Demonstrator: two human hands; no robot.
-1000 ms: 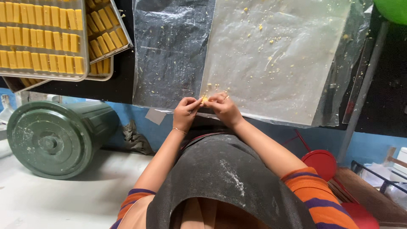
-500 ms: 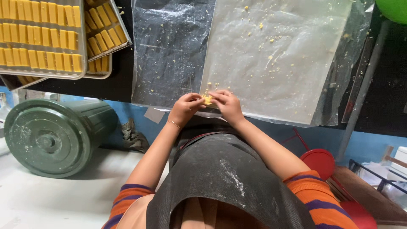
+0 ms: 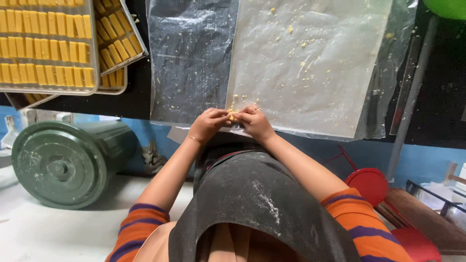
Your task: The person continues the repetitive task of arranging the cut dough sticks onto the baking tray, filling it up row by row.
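Fingertips of both hands meet over a small yellow dough piece [image 3: 232, 116] at the near edge of a clear plastic sheet [image 3: 310, 68], the left hand [image 3: 208, 124] and the right hand [image 3: 256, 122] each pinched shut on the morsel from its own side. The piece sits just inside the sheet's near edge, over the seam where the pale part of the sheet meets its darker part. Compared with a second ago, the hands have barely shifted along that edge; the grip looks tighter and the fingers more curled, which suggests the piece is still being shaped rather than set down. Crumbs [image 3: 291, 30] of the same yellow stuff lie scattered across the sheet, beyond the hands. Well to the left of the sheet, on the black tabletop [image 3: 136, 94], stand stacked trays [image 3: 92, 82] filled with rows of yellow bars [image 3: 46, 46]. Below the sheet's near edge, a dark apron [image 3: 257, 204] dusted with flour covers the lap, flanked by orange-and-purple striped sleeves [image 3: 359, 223]. A green lidded bin [image 3: 63, 162] lies on its side below the trays, and a red stool [image 3: 371, 183] stands below the sheet's right corner.
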